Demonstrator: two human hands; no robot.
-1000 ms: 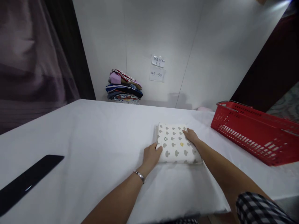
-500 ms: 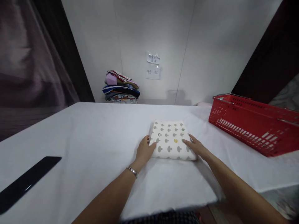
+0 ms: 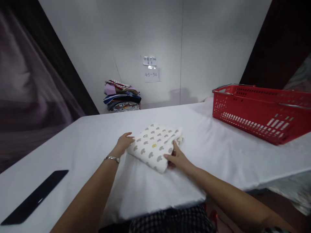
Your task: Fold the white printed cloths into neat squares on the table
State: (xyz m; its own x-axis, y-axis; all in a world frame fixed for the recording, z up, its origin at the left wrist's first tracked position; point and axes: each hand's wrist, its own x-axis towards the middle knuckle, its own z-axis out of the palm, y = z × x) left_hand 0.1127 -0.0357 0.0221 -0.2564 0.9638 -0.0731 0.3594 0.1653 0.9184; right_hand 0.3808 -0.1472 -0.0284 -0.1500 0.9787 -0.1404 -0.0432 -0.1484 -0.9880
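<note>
A folded white cloth [image 3: 155,145] printed with grey mushroom shapes lies in the middle of the white table [image 3: 218,152]. My left hand [image 3: 123,144], with a bracelet on the wrist, grips its left edge with curled fingers. My right hand [image 3: 177,158] holds the near right corner, thumb on top and fingers tucked under. The cloth sits turned at an angle and its right side looks slightly raised.
A red plastic basket [image 3: 262,111] stands at the right on the table. A stack of folded coloured clothes [image 3: 121,96] rests at the back by the wall under two paper notes [image 3: 150,68]. A black flat strip [image 3: 36,197] lies at the near left.
Both hands shifted from lying on top of the cloth to gripping its sides. The cloth has turned and moved left, and my view has swung to the right.
</note>
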